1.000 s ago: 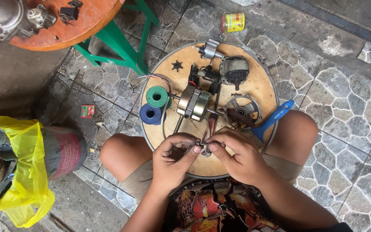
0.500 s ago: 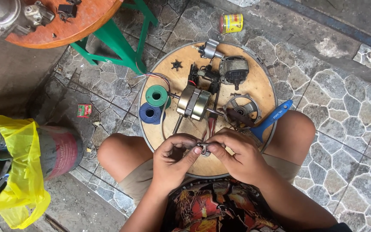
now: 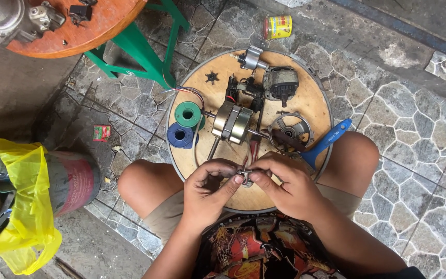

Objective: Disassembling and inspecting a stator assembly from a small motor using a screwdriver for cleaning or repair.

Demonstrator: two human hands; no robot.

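Change: little movement is noted since the earlier frames; both hands are kept together over the near edge of the round wooden board (image 3: 305, 88).
Left hand (image 3: 210, 194): fingers are pinched on a small metal part (image 3: 244, 174).
Right hand (image 3: 287, 186): fingertips are closed on the same part from the other side.
Location: the part is held between the knees, just above the board's near rim.
Advice: in judgement, the part should be kept low over the board, so a slip is caught.
Count: two wire spools, green (image 3: 188, 114) and blue (image 3: 180, 135); one motor stator (image 3: 232, 122); one blue-handled tool (image 3: 326, 142).
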